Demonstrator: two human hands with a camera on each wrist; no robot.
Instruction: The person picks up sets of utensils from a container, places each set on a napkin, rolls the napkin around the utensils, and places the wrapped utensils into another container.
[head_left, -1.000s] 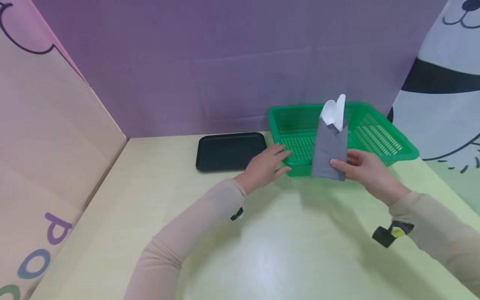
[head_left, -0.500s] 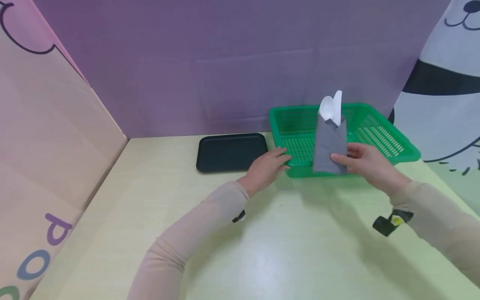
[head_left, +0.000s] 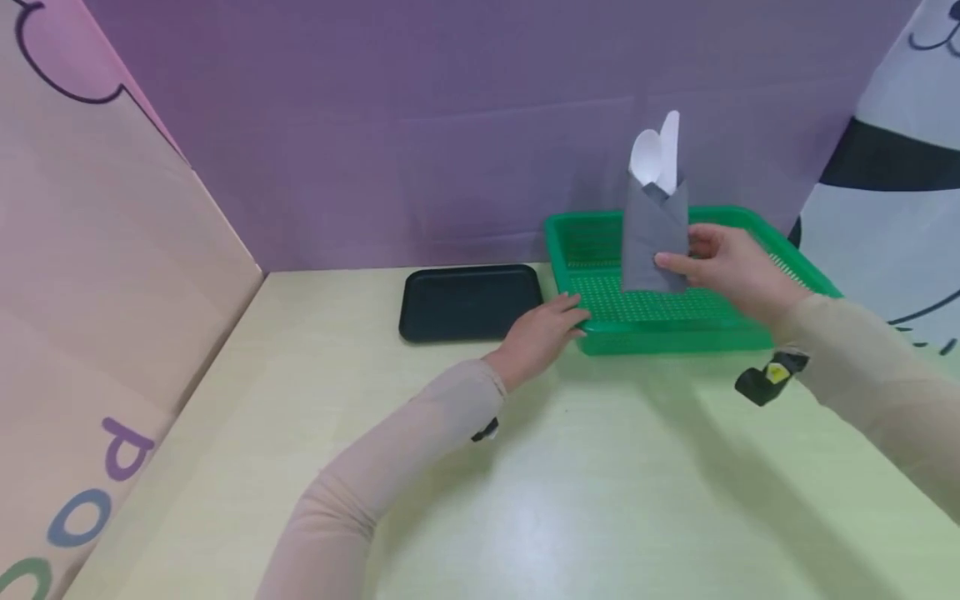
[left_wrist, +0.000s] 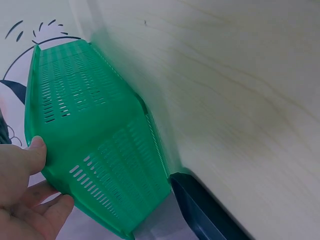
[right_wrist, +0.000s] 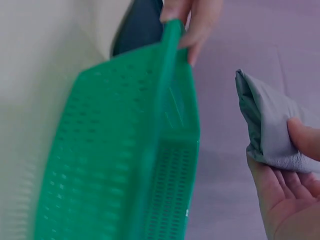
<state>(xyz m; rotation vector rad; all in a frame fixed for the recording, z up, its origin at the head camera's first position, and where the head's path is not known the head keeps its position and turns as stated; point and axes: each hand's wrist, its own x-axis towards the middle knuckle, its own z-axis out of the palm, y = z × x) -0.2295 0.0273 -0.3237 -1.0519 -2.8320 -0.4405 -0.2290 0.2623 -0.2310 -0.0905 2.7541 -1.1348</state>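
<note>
In the head view, my right hand [head_left: 738, 271] pinches a folded grey napkin [head_left: 651, 242] between thumb and fingers, holding it upright above the green plastic basket [head_left: 675, 340]. Out of the napkin's top stick a white spoon [head_left: 646, 157] and a white knife [head_left: 669, 152]. The right wrist view shows the napkin's folded lower end [right_wrist: 277, 120] apart from the basket. My left hand [head_left: 538, 337] grips the basket's rim at its near left corner. In the left wrist view, the left thumb [left_wrist: 36, 152] lies against the outer wall and the fingers lie across the rim.
A black rectangular tray [head_left: 472, 304] lies on the pale table [head_left: 465, 517], just left of the basket. Behind both stands a purple wall panel [head_left: 360, 150]. Printed panels border the left and right sides.
My right hand has raised the napkin with the spoon and knife from the basket's front edge to higher above the basket. My left hand has settled onto the basket's rim.
</note>
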